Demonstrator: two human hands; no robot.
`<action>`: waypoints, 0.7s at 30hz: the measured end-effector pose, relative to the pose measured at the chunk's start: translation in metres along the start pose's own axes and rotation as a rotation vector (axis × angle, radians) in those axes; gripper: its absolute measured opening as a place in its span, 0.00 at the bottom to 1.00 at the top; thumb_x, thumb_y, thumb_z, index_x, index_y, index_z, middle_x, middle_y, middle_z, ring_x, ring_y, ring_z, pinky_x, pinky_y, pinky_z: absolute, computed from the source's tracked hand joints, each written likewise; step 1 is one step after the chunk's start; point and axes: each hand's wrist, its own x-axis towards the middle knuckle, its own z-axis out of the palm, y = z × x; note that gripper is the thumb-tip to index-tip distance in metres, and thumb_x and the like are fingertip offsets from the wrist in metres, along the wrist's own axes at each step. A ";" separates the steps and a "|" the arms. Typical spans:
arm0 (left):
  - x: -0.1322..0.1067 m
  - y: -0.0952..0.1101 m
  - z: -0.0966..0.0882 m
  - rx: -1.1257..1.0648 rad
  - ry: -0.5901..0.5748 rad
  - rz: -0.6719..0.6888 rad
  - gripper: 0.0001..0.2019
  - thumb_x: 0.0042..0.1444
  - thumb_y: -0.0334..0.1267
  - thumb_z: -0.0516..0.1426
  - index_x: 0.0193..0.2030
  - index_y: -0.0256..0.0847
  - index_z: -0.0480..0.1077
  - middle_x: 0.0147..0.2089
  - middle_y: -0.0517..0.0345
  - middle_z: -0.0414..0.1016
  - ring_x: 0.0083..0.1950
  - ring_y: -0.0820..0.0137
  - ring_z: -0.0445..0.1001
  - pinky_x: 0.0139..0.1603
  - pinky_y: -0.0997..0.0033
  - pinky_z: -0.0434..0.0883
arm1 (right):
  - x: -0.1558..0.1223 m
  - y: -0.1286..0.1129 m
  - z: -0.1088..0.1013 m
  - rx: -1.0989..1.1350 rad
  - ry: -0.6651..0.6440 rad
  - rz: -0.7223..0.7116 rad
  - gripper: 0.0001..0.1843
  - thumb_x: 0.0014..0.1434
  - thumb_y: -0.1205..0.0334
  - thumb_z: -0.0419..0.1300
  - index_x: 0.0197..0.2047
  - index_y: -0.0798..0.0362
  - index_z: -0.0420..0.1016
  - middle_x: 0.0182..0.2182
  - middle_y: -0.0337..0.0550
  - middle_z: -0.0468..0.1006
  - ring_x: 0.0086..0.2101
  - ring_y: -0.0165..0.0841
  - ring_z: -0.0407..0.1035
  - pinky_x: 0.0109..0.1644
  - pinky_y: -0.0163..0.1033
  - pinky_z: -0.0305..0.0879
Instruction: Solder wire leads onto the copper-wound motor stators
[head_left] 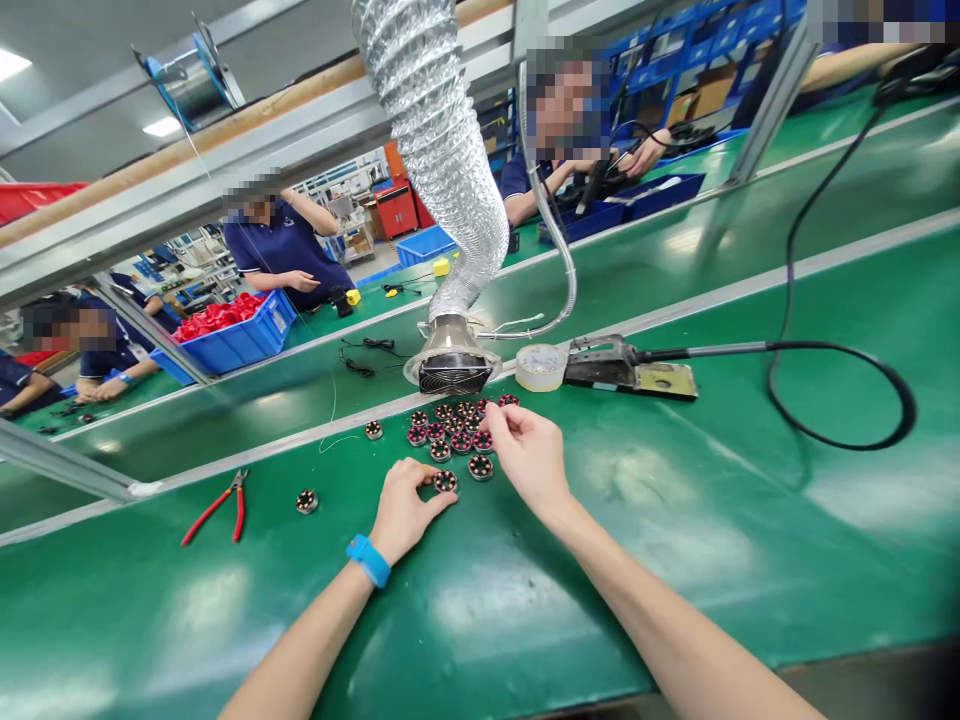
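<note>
On the green bench, my left hand (405,505), with a blue band at its wrist, holds a small round motor stator (445,481) between thumb and fingers. My right hand (529,455) is closed in a pinch at the right side of a cluster of similar stators (460,442). Its fingertips meet the edge of the group, and what they grip, if anything, is hidden. A single stator (481,467) lies between both hands. Two more stand apart to the left, one stator (373,429) near the rail and another (306,501) farther out.
Red-handled pliers (238,492) lie at left. Behind the stators, a fume duct (469,230) hangs down to a fan (454,374). A tape roll (541,367) and soldering iron stand (600,368) sit at right, with a looping black cable (847,345). Several people work beyond the rail.
</note>
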 end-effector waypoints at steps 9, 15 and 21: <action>0.008 0.000 0.002 0.262 0.018 -0.019 0.14 0.53 0.48 0.70 0.35 0.40 0.77 0.34 0.58 0.74 0.38 0.66 0.70 0.43 0.65 0.62 | 0.012 -0.015 -0.024 -0.702 -0.282 0.038 0.22 0.66 0.51 0.56 0.23 0.51 0.75 0.22 0.42 0.76 0.27 0.34 0.69 0.31 0.38 0.52; 0.012 0.001 0.007 0.288 0.014 0.006 0.13 0.54 0.48 0.69 0.36 0.40 0.76 0.34 0.58 0.74 0.39 0.66 0.70 0.43 0.65 0.63 | 0.008 -0.008 -0.024 -0.913 -0.692 -0.012 0.04 0.54 0.62 0.68 0.29 0.50 0.79 0.31 0.41 0.83 0.36 0.36 0.77 0.33 0.36 0.57; 0.019 0.004 0.013 0.306 0.018 0.026 0.14 0.54 0.48 0.69 0.36 0.40 0.77 0.34 0.58 0.74 0.39 0.66 0.71 0.43 0.65 0.63 | 0.004 0.002 -0.008 -0.986 -0.695 -0.083 0.04 0.58 0.65 0.65 0.30 0.53 0.79 0.35 0.47 0.84 0.40 0.41 0.78 0.38 0.38 0.60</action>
